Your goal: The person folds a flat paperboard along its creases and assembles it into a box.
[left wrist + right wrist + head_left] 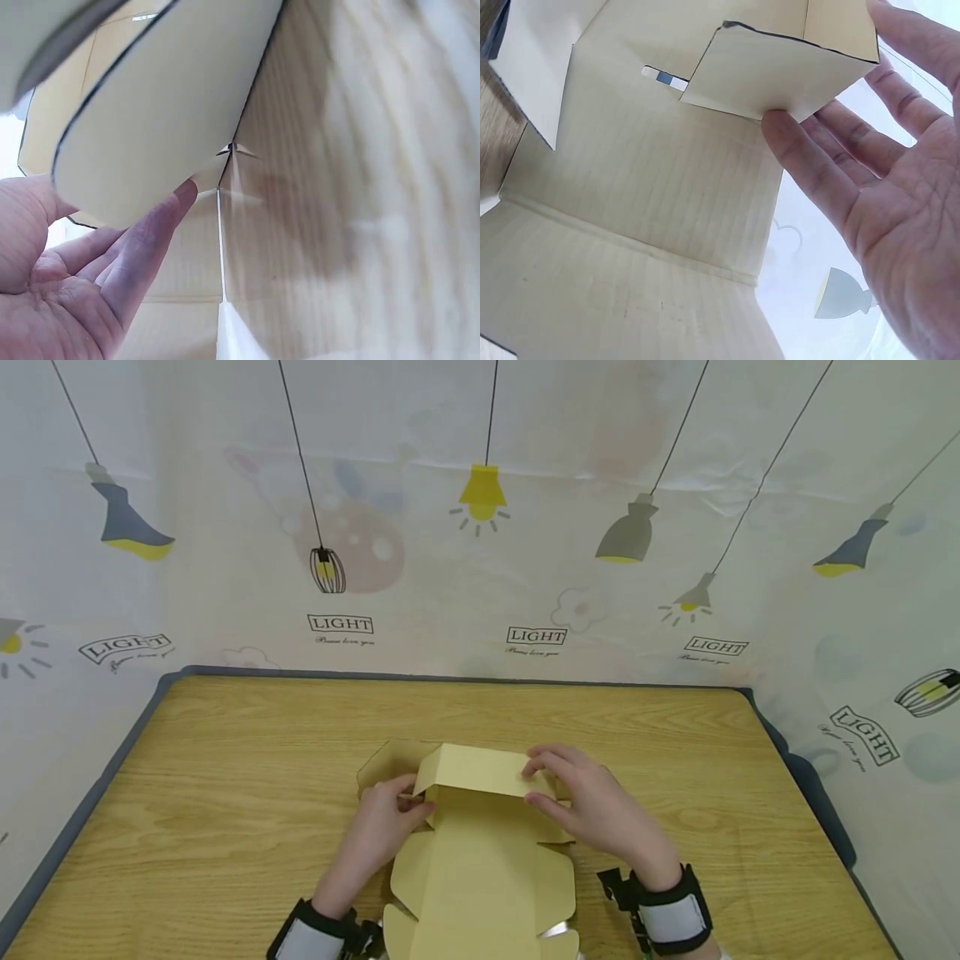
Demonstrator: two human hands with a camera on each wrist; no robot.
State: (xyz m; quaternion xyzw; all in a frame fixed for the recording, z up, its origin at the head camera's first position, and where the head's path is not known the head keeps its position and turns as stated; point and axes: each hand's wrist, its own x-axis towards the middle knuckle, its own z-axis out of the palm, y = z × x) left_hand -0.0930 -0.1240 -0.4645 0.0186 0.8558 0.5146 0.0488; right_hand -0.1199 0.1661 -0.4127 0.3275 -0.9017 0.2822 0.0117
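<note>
A partly folded cardboard box point(483, 877), plain yellowish tan, lies before me with its far end raised and side flaps spread. At the raised end's left corner, my left hand point(386, 822) pinches a side flap; the left wrist view shows thumb and fingers around that rounded flap point(157, 112). My right hand point(600, 802) holds the right end of the folded-over far panel point(480, 768). In the right wrist view, a fingertip presses on the edge of this panel's folded corner point(780, 82). Part of the left fingers is hidden behind cardboard in the head view.
The box rests on a wood-grain table point(225, 760) with a dark grey border. A pale curtain point(420, 585) printed with lamps surrounds the table at the back and sides. Each wrist wears a black strap point(671, 914) with a camera mount.
</note>
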